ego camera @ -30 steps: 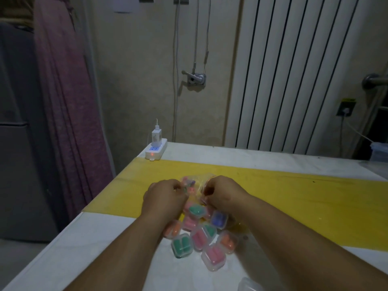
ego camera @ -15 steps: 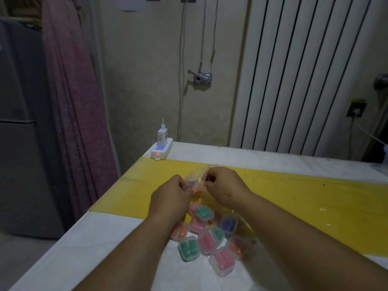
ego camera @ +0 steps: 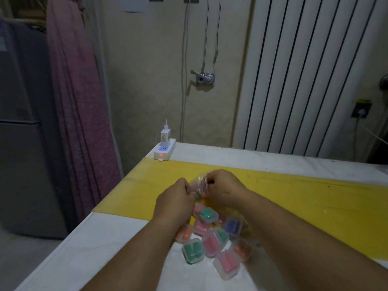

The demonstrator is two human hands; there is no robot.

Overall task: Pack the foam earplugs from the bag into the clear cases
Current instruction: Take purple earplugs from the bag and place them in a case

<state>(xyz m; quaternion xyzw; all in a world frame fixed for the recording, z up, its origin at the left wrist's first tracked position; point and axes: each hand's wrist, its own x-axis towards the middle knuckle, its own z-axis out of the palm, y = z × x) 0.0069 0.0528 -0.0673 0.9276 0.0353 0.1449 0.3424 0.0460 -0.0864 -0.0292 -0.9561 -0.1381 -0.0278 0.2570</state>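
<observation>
A small clear plastic bag (ego camera: pixel 199 182) with coloured foam earplugs is held up between both hands over the yellow strip of the table. My left hand (ego camera: pixel 175 198) pinches its left side, and a green earplug (ego camera: pixel 197 196) shows at those fingertips. My right hand (ego camera: pixel 222 185) grips the bag's top right edge. Below the hands lies a cluster of several clear cases (ego camera: pixel 212 238) holding green, pink, orange and blue earplugs, lids closed.
A white power strip (ego camera: pixel 164 151) with a plugged charger sits at the table's far left corner. The table (ego camera: pixel 84 259) is white with a yellow strip (ego camera: pixel 315 196) across it. A pink curtain and a grey fridge stand to the left; a radiator lines the wall behind.
Both hands rose a little with the bag and moved away from the case cluster. The camera view shifted slightly left and down.
</observation>
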